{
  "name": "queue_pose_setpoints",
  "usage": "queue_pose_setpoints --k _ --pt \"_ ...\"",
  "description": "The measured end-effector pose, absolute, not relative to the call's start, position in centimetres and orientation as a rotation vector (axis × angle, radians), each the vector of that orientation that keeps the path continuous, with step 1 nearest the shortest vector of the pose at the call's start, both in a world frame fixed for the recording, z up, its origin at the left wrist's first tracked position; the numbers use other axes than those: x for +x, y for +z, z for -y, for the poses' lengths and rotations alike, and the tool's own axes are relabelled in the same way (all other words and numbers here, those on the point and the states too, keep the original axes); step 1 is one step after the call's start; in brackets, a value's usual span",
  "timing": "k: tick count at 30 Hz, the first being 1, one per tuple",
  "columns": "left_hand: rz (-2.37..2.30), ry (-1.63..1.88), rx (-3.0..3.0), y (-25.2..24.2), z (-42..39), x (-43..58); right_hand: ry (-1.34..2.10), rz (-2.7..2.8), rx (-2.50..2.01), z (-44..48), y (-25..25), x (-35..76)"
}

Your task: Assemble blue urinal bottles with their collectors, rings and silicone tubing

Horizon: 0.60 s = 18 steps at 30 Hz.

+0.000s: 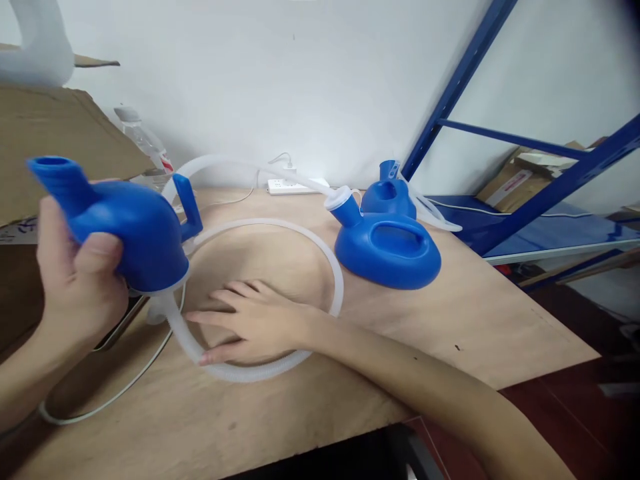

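My left hand is wrapped round a blue plastic funnel-shaped urinal head, lifted off the table at the left. Its open spout points up and left, and a small blue handle sticks up on its right side. From its underside runs a translucent corrugated hose, looped on the table. My right hand lies inside that loop with fingers spread, its thumb at the hose. The hose also arcs at the back to the white cap of a blue urinal bottle, which has an oval handle and rests on the table.
A second blue bottle stands behind the first, with hose beside it. At the wall lies a white power strip. A cardboard box and a clear plastic bottle occupy the left. Blue shelving rises at the right of the wooden table.
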<state>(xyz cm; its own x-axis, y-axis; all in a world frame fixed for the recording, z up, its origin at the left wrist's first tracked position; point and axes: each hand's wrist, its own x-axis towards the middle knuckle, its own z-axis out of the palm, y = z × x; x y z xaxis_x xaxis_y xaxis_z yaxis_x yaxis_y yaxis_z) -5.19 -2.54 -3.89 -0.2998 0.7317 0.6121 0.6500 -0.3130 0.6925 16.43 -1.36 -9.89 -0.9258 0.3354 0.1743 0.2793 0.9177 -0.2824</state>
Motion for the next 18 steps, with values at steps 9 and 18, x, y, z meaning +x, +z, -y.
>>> queue_pose_setpoints --k 9,18 --pt "-1.873 1.513 1.890 -6.0 2.2 -6.3 0.145 2.802 -0.513 -2.4 -11.3 22.7" --pt "-1.815 1.520 1.824 -6.3 2.7 -6.2 -0.072 2.770 -0.394 -3.2 -7.9 16.3"
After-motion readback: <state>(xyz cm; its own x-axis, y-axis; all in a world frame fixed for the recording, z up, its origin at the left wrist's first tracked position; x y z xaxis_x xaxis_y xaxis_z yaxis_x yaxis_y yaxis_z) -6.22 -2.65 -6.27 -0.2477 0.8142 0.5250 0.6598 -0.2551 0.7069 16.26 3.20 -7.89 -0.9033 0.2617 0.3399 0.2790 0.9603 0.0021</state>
